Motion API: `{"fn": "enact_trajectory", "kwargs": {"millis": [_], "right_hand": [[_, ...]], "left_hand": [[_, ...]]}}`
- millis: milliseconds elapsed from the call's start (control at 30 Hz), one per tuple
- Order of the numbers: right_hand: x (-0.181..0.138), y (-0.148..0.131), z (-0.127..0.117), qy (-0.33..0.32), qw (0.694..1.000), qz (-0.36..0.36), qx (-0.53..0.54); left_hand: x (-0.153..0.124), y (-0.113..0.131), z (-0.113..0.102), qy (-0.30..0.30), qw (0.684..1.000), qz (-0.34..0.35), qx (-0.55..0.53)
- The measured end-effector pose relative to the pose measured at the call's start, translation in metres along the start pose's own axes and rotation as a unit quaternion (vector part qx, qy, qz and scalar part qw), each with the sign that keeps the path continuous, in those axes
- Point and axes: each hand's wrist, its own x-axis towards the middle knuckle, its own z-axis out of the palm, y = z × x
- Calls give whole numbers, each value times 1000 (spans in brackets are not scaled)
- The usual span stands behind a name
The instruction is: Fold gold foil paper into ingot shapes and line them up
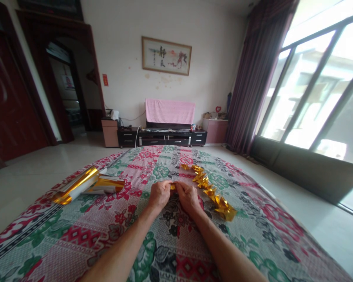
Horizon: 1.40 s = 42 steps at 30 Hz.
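Note:
Between my two hands is a small piece of gold foil paper, mostly covered by the fingers. My left hand pinches it from the left, and my right hand grips it from the right, with the fingertips close together. To the right of my right hand runs a row of folded gold foil pieces, overlapping one another on the patterned cloth. Off to the left lie curled sheets of gold foil paper with white undersides.
A floral cloth in red, green and grey covers the broad surface under my hands. Beyond it stands a low black cabinet bearing something draped with a pink cloth. A purple curtain and large windows are on the right.

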Motion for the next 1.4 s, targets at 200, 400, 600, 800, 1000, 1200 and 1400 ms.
{"fn": "enact_trajectory", "kwargs": {"millis": [200,400,600,800,1000,1200,1400], "right_hand": [[1,0,-1,-1,1000,10,-4],[1,-4,-3,-7,1000,15,1],[1,-7,-5,-12,1000,20,-6],[1,-7,-6,-11,1000,15,-8],[2,-6,-6,-16,1000,7,20],[1,-7,-5,-19,1000,5,4],[0,-8,-6,-8,1000,10,-20]], "left_hand": [[1,-1,1,3,1000,4,-6],[1,-3,1,-7,998,-8,-58],[2,-4,1,-67,979,-83,-176],[3,-8,4,-78,975,-91,-186],[4,-10,4,-58,976,-93,-191],[3,-9,5,-25,985,-67,-155],[2,-6,4,-24,992,-53,-109]]}}
